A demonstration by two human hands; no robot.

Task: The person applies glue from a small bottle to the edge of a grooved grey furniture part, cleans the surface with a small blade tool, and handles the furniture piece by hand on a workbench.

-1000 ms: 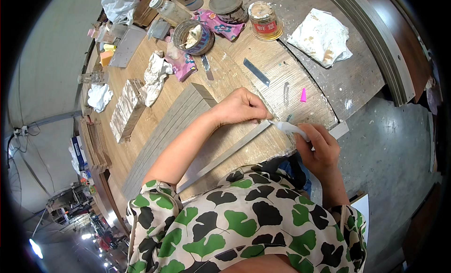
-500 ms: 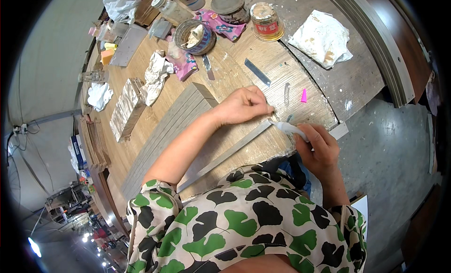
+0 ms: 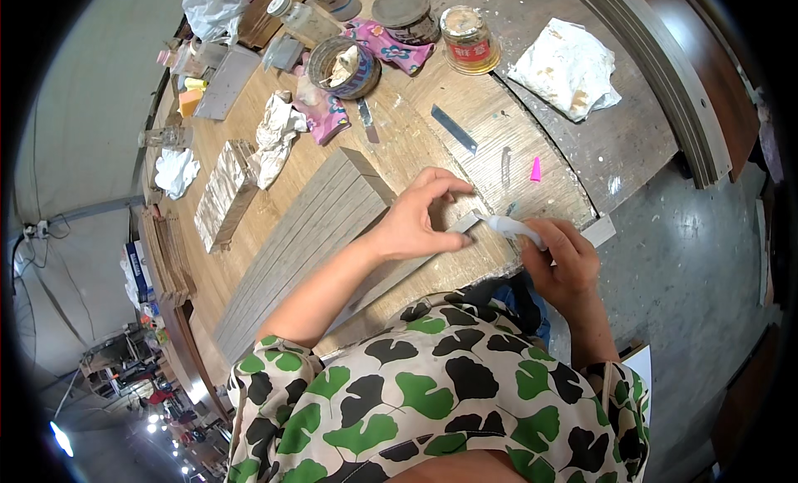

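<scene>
We count two round tins (image 3: 406,11) (image 3: 470,39) and one tape roll (image 3: 343,67) on our desk (image 3: 274,209). There are three crumpled white cloths (image 3: 569,67) (image 3: 273,138) (image 3: 176,171) and one pink wedge (image 3: 535,170).

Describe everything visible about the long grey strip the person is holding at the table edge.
The grey strip is a thin, flat, narrow length, seemingly wood or board with a pale grey face. It lies slanted near the front edge of the wooden table, beside a stack of similar grey strips. The left hand pinches and covers its middle; the right hand presses a white-handled tool against its exposed end. The rest of it runs back under the left forearm, hidden.
</scene>
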